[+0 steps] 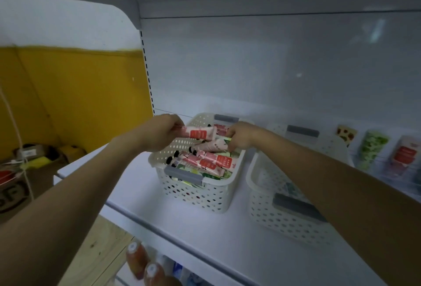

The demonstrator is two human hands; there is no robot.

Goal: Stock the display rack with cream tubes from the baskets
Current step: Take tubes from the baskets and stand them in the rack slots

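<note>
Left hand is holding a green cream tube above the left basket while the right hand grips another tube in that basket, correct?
Not quite: the head view shows the tube in the left hand is pink with a red label, not green. The rest stands: it is held above the left basket, and the right hand grips a second tube in that basket.

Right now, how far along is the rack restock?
Done: a few tubes stand in the display rack. In hand: left hand holds a pink tube over the left basket; right hand grips a second tube inside it. Left: that basket holds many tubes; the right basket is partly hidden.
</note>
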